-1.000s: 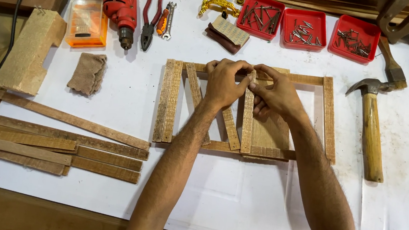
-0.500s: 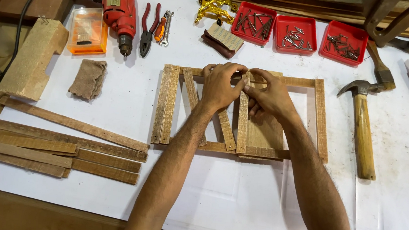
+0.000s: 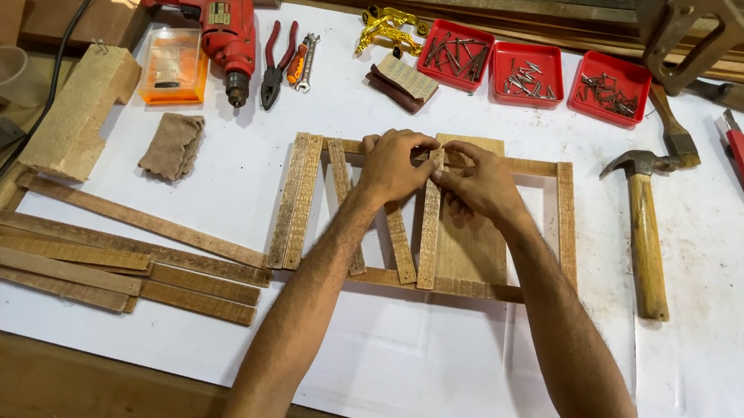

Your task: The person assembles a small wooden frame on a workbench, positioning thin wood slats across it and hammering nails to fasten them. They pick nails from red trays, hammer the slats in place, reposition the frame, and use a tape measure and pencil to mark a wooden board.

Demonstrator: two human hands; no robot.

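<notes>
- The left hand (image 3: 399, 166) and right hand (image 3: 475, 178) are together at the top of a wooden frame (image 3: 562, 218), fingertips pinched on the upper end of an upright slat (image 3: 428, 242); what, if anything, lies between the fingers is too small to tell.
- The frame lies flat on white paper (image 3: 430, 360), mid-bench, with a wider board (image 3: 473, 246) under the right hand.
- At three o'clock from the frame lies a hammer (image 3: 642, 235).
- At twelve o'clock sit three red trays (image 3: 531, 70) of nails.
- At ten o'clock lie a red drill (image 3: 221, 26) and pliers (image 3: 277, 63).
- At eight o'clock, loose wooden strips (image 3: 112, 266) are stacked.
</notes>
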